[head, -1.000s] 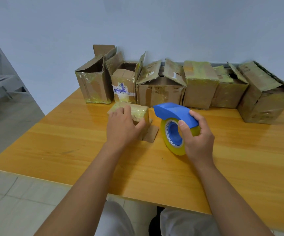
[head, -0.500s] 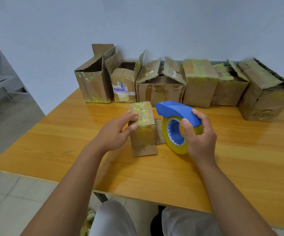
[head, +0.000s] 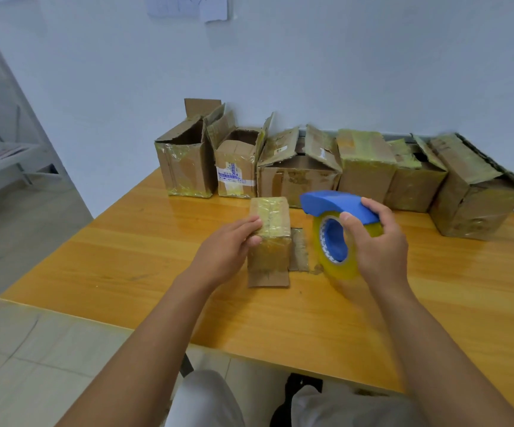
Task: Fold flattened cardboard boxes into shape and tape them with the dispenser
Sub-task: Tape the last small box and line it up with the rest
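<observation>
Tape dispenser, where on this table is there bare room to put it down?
Bare wood lies right of the tape dispenser, between the right hand and the table edge, and left of the small box. The back is crowded: a row of boxes lines the wall.

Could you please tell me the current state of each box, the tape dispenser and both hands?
Small box: upright on the table, top taped, bottom flaps splayed out.
Tape dispenser: lifted, beside the small box.
Left hand: grips the small box.
Right hand: grips the tape dispenser.
Leftmost box: top flaps open.
Fourth box: top taped.
</observation>
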The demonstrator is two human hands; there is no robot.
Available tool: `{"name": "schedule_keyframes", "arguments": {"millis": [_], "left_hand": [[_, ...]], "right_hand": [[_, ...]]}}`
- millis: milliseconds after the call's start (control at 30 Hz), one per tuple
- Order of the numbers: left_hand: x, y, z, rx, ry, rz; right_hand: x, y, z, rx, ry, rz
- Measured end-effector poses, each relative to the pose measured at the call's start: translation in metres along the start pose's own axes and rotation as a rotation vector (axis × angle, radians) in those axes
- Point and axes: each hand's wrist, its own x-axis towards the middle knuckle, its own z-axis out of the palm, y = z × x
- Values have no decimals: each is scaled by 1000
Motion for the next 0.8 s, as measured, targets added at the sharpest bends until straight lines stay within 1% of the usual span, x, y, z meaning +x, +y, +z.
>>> {"name": "schedule_keyframes", "arguments": {"millis": [67,133,200,300,433,533,700,733,800], "left_hand": [[0,-2,-2,3,-30,-6],[2,0,-1,0,5,8],[4,2,1,3,48,37],[5,2,0,-2,64,43],[4,1,-2,1,66,35],[0,2,3,-50,63,-24],[-1,4,9,-289,45,-139],[-1,5,9,-297,45,-145],[-2,7,8,-276,63,-138]], "right_hand": [[1,-14,-6,92,22,-32],[6,-31,-7,134,-12,-94],[13,-47,-2,145,-92,-142],[24,-63,15,184,-225,-147],[26,-60,33,170,-362,-135],[25,-52,30,133,-470,-110],[29,-43,15,183,-533,-16],[26,-42,15,207,-523,-11],[22,-40,19,255,-447,-25]]}}
